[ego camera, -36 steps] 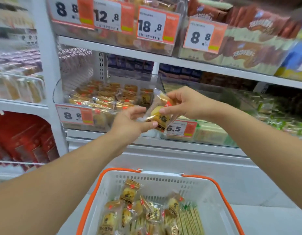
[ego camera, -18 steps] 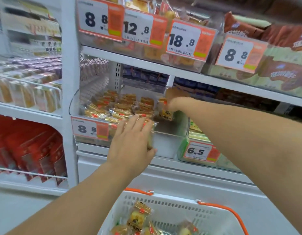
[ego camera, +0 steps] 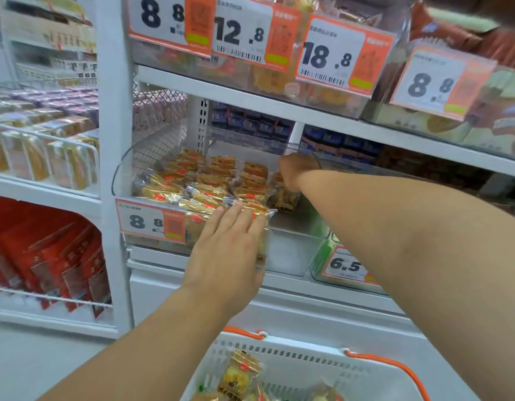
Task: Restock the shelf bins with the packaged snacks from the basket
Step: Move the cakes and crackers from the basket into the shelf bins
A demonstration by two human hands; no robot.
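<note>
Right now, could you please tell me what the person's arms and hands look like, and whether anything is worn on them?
Both forearms are bare as far as the picture shows, with no sleeves in view. The left hand has no glove, ring or watch showing. The right hand is also ungloved; a thin dark band sits at its wrist. No markings show on either arm.

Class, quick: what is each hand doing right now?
Left hand: open, fingers flat against the bin front.
Right hand: in the bin, grip cannot be told.
</note>
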